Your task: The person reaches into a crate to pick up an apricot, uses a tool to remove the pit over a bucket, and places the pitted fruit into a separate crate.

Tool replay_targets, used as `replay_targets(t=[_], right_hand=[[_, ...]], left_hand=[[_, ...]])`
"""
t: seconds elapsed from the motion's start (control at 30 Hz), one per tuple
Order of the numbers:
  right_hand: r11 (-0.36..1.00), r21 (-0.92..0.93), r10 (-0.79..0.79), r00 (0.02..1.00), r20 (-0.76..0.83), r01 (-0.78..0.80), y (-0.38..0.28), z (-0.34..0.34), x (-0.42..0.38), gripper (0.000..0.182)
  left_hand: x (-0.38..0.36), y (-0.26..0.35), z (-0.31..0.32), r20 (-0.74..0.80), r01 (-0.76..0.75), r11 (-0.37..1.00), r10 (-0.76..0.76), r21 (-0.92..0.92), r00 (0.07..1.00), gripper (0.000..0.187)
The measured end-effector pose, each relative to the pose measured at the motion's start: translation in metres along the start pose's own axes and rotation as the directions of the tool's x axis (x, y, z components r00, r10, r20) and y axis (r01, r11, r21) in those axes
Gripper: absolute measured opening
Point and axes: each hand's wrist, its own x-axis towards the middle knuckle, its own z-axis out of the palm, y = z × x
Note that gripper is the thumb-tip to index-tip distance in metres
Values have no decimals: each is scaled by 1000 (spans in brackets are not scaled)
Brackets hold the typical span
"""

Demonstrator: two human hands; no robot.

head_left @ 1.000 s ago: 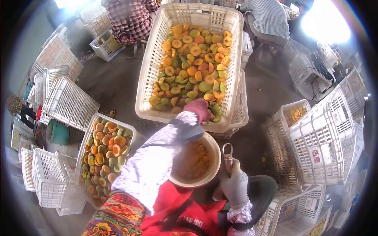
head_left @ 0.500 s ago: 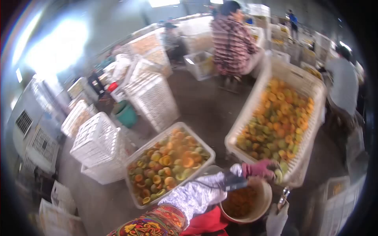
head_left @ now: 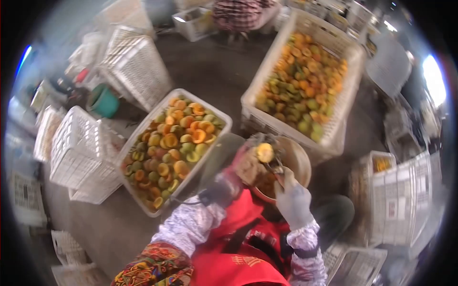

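Note:
My left hand [head_left: 249, 167], in a pinkish work glove, is closed on a yellow peach half [head_left: 265, 153] over a white bucket [head_left: 302, 159]. My right hand [head_left: 293, 199], in a whitish glove, grips a small metal hand tool [head_left: 276, 168]. The tool's tip is right at the fruit; its exact kind is blurred. Orange scraps [head_left: 268, 185] lie inside the bucket, partly hidden by my hands. To the left stands a white crate [head_left: 125, 164] of orange and green peach halves. A larger crate [head_left: 354, 88] of similar fruit stands ahead to the right.
Stacked white crates [head_left: 76, 148] and a green bucket [head_left: 104, 101] stand to the left. More crates [head_left: 400, 200] are on the right. A person in a checked shirt [head_left: 238, 14] sits ahead, and another in grey [head_left: 389, 62] sits beyond the large crate.
My left hand has moved from the large crate's near edge back over the bucket with the fruit. My right hand has brought the metal tool up to it. The view has tilted down.

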Motion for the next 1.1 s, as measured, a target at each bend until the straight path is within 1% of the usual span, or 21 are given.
replay_targets(t=[0.03,0.07,0.1,0.13,0.17,0.2,0.23,0.27,0.33,0.37,0.4,0.47,0.6,0.63,0.67,0.8,0.87,1.0,1.03,1.07,1.1], right_hand=[[1000,10,9,1000,-13,-9,2,5,-2,32],[1000,27,6,1000,-23,-5,2,7,-3,31],[1000,26,-12,999,-49,13,0,7,-3,29],[1000,15,8,999,-49,-8,-2,8,-3,29],[1000,18,18,999,-47,-17,-5,6,-4,27],[999,23,25,999,-43,-24,-8,8,-1,25],[998,41,46,999,-25,-45,-11,8,1,24],[998,36,59,998,-25,-58,-10,9,2,24],[996,55,63,997,35,-65,-6,13,3,27],[998,28,59,998,26,-60,-4,17,3,29],[998,27,61,998,31,-62,-3,15,5,29],[998,-21,65,997,30,-65,-4,12,5,21],[995,-99,-2,1000,19,4,3,22,1,31],[994,-101,36,996,78,-28,1,22,2,36],[993,-105,73,988,134,-59,0,22,2,41],[992,-62,117,974,196,-107,-4,19,2,43],[991,-14,132,962,239,-133,-5,16,2,45],[990,-19,142,956,255,-142,3,24,0,45],[989,-48,149,949,277,-141,2,23,2,45],[987,-76,157,941,301,-140,1,22,4,45],[987,-78,159,939,304,-142,2,22,4,45]], left_hand=[[9,-24,0,68,261,724,-285,-639,956,28],[6,-45,4,-126,94,908,-158,-407,979,26],[7,-5,8,-78,177,733,-300,-656,951,26],[6,38,9,8,235,487,-424,-841,906,26],[2,34,9,28,249,477,-424,-843,905,26],[-1,25,7,19,193,735,-238,-650,971,26],[-3,16,7,66,68,912,-45,-405,997,25],[-4,19,10,77,78,908,-50,-411,996,25],[-5,25,15,-7,70,928,-78,-365,997,21],[-2,29,9,116,-55,986,36,157,993,23],[0,28,13,115,-50,987,32,155,993,23],[0,26,21,-37,84,976,-93,-199,995,26],[2,7,21,-46,73,992,-78,-107,996,29],[4,10,18,47,235,731,-268,-640,962,30],[8,15,17,228,313,195,-362,-930,904,30],[10,9,20,221,295,146,-382,-944,897,31],[8,3,22,98,298,347,-491,-889,865,30],[11,-1,13,227,402,296,-483,-866,845,27],[10,-2,11,86,308,767,-316,-562,945,25],[7,-3,8,52,90,992,-86,-88,995,24],[4,-18,0,52,94,991,-89,-90,995,24]])
